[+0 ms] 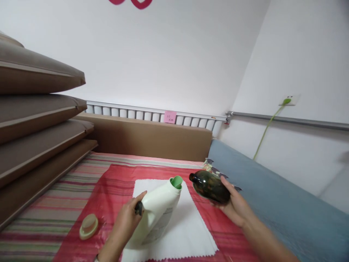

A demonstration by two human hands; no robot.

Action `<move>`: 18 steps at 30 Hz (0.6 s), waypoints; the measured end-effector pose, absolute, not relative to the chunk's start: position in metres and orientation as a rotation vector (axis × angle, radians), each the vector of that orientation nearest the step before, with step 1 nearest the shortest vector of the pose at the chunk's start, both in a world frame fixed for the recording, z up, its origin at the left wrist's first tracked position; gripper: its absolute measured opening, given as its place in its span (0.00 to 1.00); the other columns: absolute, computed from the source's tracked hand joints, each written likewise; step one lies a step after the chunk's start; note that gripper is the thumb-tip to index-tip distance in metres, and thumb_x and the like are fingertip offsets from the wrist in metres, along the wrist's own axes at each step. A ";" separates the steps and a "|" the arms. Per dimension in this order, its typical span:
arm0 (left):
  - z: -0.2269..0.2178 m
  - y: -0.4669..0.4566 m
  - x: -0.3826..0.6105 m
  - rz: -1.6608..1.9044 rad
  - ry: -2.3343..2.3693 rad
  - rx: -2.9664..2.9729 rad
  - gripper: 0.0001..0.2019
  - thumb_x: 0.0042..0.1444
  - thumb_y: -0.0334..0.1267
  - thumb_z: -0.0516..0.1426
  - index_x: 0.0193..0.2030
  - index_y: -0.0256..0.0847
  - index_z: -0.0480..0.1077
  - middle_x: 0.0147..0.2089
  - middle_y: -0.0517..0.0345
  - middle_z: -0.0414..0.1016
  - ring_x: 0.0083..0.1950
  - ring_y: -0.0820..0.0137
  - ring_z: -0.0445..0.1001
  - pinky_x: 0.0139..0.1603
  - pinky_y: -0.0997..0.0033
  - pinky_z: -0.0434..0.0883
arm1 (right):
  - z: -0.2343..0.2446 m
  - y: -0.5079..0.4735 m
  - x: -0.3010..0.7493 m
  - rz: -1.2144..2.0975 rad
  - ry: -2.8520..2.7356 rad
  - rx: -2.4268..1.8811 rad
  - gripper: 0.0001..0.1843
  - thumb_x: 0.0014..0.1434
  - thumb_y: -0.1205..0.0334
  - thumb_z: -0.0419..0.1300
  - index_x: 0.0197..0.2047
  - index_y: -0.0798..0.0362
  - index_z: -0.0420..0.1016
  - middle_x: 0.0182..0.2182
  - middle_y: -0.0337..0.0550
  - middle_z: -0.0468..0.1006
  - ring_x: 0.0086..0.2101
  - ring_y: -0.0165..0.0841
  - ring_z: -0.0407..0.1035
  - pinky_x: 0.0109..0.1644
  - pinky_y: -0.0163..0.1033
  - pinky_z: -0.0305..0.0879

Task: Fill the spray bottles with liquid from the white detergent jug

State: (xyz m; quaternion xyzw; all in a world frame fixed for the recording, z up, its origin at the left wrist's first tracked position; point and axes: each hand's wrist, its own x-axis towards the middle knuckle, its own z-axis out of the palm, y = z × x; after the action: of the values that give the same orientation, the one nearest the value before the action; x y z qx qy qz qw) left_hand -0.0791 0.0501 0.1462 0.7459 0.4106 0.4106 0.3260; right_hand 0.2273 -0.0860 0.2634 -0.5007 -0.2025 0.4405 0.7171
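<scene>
A pale plastic bottle (159, 207) leans toward the right over a white cloth (191, 233), its base on the cloth and its green spout (176, 182) uncapped, as the person's left hand (127, 218) grasps it from the handle side, grip closed around the body. Just beside the spout, the right hand (236, 205) holds a dark glass bottle (209, 186) on its side in the air, grip wrapped under the wide end and the narrow mouth pointing at the spout, the two openings near but apart. The cloth lies on a red mat (109, 185) spread over a striped cover (40, 222). A round cap (88, 226) sits on the mat's left edge, well apart from both bottles. Stacked brown cushions (35, 120) rise at left; a brown backrest (152, 140) and a white radiator (136, 113) with a pink note (170, 116) run behind. A blue cover (272, 196) lies at right, under a green cable (265, 131) plugged into a wall socket (290, 99).
</scene>
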 end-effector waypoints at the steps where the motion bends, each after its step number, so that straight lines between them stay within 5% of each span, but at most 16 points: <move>1: 0.149 0.048 -0.076 1.086 1.079 1.970 0.26 0.44 0.27 0.56 0.52 0.49 0.72 0.39 0.53 0.80 0.42 0.62 0.77 0.46 0.69 0.70 | 0.266 -0.086 0.231 0.973 -0.463 -1.129 0.12 0.51 0.53 0.64 0.38 0.49 0.73 0.28 0.42 0.81 0.25 0.37 0.72 0.21 0.37 0.65; 6: 0.159 0.039 -0.065 1.115 1.098 1.999 0.27 0.41 0.26 0.57 0.50 0.51 0.73 0.35 0.55 0.80 0.40 0.62 0.77 0.41 0.72 0.70 | 0.271 -0.083 0.248 0.984 -0.494 -1.196 0.14 0.51 0.51 0.63 0.36 0.51 0.74 0.27 0.43 0.80 0.24 0.36 0.70 0.22 0.38 0.64; 18: 0.170 0.029 -0.061 1.119 1.045 1.914 0.26 0.39 0.26 0.57 0.47 0.50 0.74 0.35 0.54 0.79 0.43 0.60 0.76 0.47 0.68 0.68 | 0.265 -0.072 0.257 0.976 -0.635 -1.354 0.16 0.50 0.48 0.62 0.37 0.50 0.74 0.29 0.44 0.80 0.26 0.35 0.70 0.25 0.36 0.61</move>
State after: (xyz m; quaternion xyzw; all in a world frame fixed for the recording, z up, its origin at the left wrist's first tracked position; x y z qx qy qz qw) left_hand -0.0613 0.0293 0.1695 0.7349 0.4011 0.4297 0.3383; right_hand 0.2567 -0.0715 0.2654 -0.5905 -0.2772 0.4257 0.6272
